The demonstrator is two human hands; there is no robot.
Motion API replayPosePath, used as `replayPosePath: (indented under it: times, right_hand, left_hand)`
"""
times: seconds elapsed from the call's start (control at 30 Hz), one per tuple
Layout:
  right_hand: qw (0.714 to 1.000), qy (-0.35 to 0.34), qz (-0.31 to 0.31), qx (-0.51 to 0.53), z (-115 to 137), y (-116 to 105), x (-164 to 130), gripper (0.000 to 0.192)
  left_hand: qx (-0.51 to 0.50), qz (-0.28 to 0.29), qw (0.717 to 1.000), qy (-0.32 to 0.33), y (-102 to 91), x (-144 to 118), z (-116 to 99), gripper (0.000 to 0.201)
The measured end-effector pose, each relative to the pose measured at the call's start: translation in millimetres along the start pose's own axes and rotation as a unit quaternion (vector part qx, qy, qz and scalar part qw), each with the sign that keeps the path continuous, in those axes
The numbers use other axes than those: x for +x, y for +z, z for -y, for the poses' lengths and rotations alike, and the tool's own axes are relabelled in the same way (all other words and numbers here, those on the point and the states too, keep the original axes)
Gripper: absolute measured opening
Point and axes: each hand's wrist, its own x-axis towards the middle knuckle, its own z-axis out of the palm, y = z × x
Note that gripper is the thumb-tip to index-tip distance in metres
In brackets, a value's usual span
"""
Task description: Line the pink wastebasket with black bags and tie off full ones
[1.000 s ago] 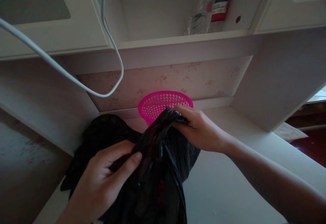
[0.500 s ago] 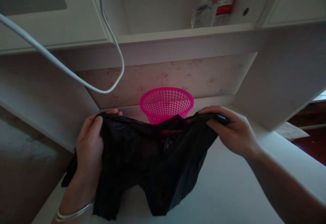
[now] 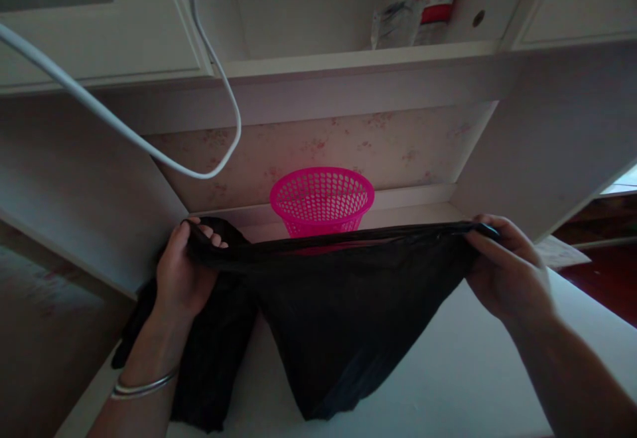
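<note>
The left hand [image 3: 182,275] is gripping one end of the black bag [image 3: 343,318] in a closed fist; the right hand [image 3: 507,269] is pinching the other end between thumb and fingers; the bag's top edge is running taut, left to right, between them, its long axis level and crosswise to the person; the body is hanging down in a point toward the desk [image 3: 448,378]. The pink basket [image 3: 322,200] is standing just beyond the stretched edge, near its middle, about equally far from both hands; a white cable [image 3: 149,152] is drooping above the left side.
</note>
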Motion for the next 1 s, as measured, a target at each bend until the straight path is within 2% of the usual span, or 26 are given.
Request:
replayPosePath:
  times: [0.07,0.1,0.2,0.27,0.33,0.47,0.57,0.7,0.77,0.83,0.9,0.93,1.0]
  right_hand:
    - [0.998,0.022,-0.037,0.053,2,6,-2,0.020]
    - [0.996,0.027,-0.037,0.075,2,8,-4,0.024]
    - [0.992,0.046,0.035,0.111,-9,6,-12,0.057]
    - [0.988,0.085,0.064,0.109,-24,2,-16,0.076]
    - [0.987,0.124,0.047,0.088,-41,-1,-17,0.078]
    - [0.984,0.170,-0.005,0.055,-59,-5,-12,0.053]
    - [0.988,0.145,-0.020,0.050,-59,-11,-7,0.030]
    - [0.995,0.081,-0.043,0.048,-58,-18,-6,0.023]
    - [0.995,0.070,-0.018,0.063,-62,-20,-11,0.034]
    - [0.994,0.064,0.039,0.082,-70,-21,-18,0.070]
    - [0.987,0.085,0.109,0.081,-84,-24,-26,0.102]
    - [0.983,0.105,0.137,0.068,-92,-26,-29,0.108]
    - [0.975,0.145,0.166,0.029,-106,-30,-32,0.099]
  left_hand:
    - [-0.004,-0.001,1.000,-0.019,-6.9,-3,-2,0.022]
    - [-0.003,-0.001,1.000,-0.024,-11.1,-6,-1,0.034]
    - [0.027,0.050,0.998,-0.036,-22.5,-17,14,0.080]
    - [0.073,0.106,0.990,-0.048,-25.2,-24,31,0.092]
    - [0.126,0.117,0.983,-0.065,-23.1,-27,49,0.084]
    - [0.136,0.045,0.989,-0.044,-11.6,-22,67,0.053]
    - [0.104,0.009,0.994,-0.013,-5.3,-17,67,0.050]
    - [0.068,-0.036,0.997,-0.017,-6.5,-13,67,0.051]
    - [0.078,-0.048,0.995,-0.039,-10.7,-12,69,0.050]
    - [0.076,-0.043,0.995,-0.051,-15.8,-14,72,0.051]
    - [0.051,-0.003,0.998,-0.048,-20.2,-20,76,0.064]
    - [0.037,0.031,0.998,-0.044,-21.8,-24,78,0.074]
    - [0.036,0.108,0.993,-0.041,-23.0,-33,83,0.092]
